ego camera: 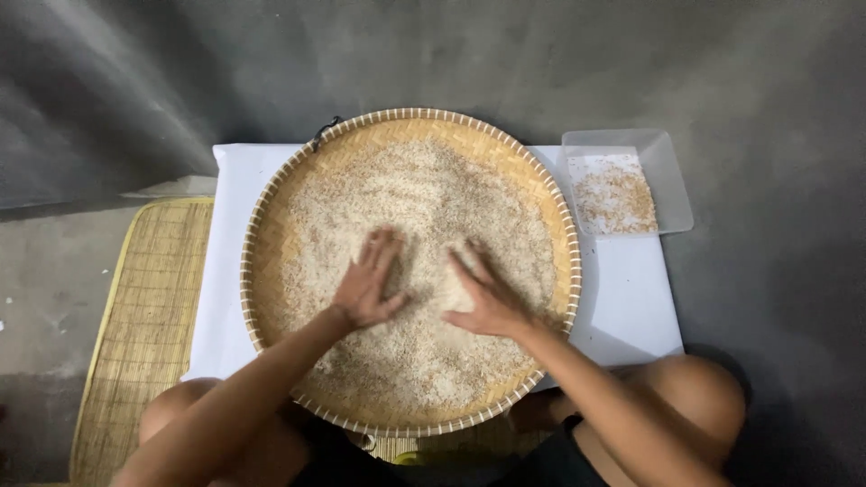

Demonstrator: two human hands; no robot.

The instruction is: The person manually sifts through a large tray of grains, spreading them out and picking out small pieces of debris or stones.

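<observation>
both hands lay flat in a heap of pale husked grain spread across a round woven tray, which sat on a white cloth over the grey floor. the left hand was open, fingers splayed, palm down on the grain just left of the middle; the right hand was likewise open and flat, a little apart from it, holding nothing. the step in hand looked like sweeping and sorting through the grain, the palms pressing it outward. beside the tray's upper right edge stood a clear shallow plastic dish with a thin scatter of brownish bits, perhaps picked-out chaff, though too small to tell. a reed mat lay to the left. a further pass would call for light, even strokes that kept grain inside the rim.
</observation>
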